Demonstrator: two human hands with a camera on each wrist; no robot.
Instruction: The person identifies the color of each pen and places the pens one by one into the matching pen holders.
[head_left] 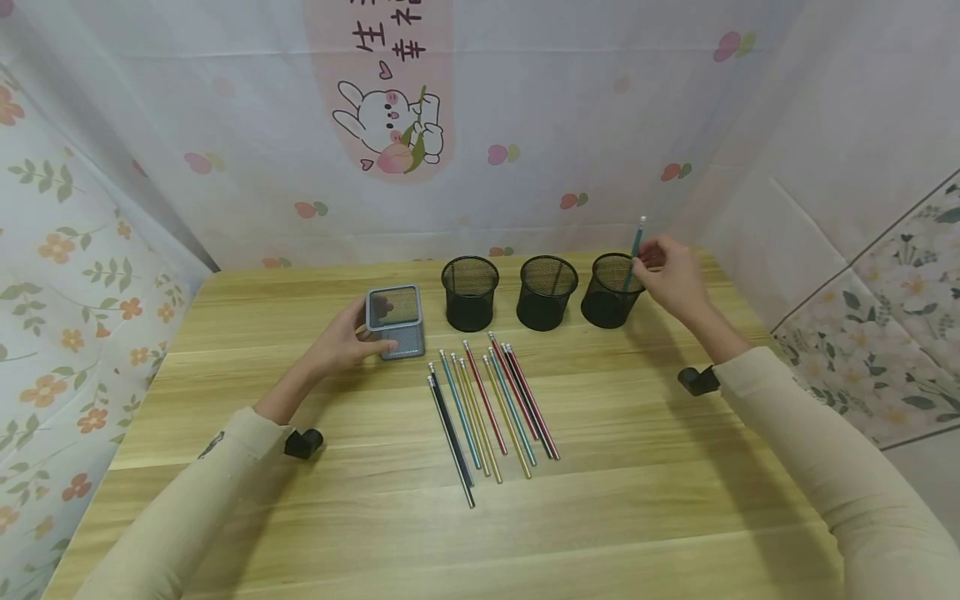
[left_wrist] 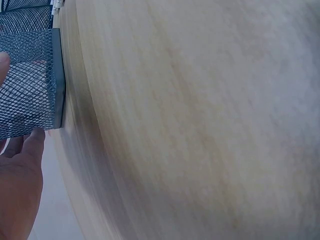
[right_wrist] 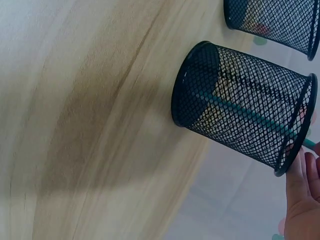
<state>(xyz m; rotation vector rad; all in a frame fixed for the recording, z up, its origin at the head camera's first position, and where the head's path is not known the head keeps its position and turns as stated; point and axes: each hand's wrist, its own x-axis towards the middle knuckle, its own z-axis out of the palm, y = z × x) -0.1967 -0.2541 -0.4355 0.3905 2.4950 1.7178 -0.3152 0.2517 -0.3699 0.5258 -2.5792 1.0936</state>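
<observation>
In the head view my right hand (head_left: 672,273) pinches a teal pencil (head_left: 637,236) by its upper part, white eraser end up. The pencil's lower end is inside the rightmost round black mesh pen holder (head_left: 604,307). Through the mesh in the right wrist view, the teal pencil (right_wrist: 250,114) slants down to near the base, while fingers touch the rim. On the left, my left hand (head_left: 345,340) grips a square grey mesh pen holder (head_left: 406,340), thumb across its front and the other fingers at its far left side. No pencil shows in the grey holder.
Two more round black mesh pen holders, a left one (head_left: 470,312) and a middle one (head_left: 542,310), stand along the back. Before them lie several pencils (head_left: 478,417) in black, blue, gold and red. A patterned curtain (head_left: 510,200) hangs behind the wooden table (head_left: 360,517).
</observation>
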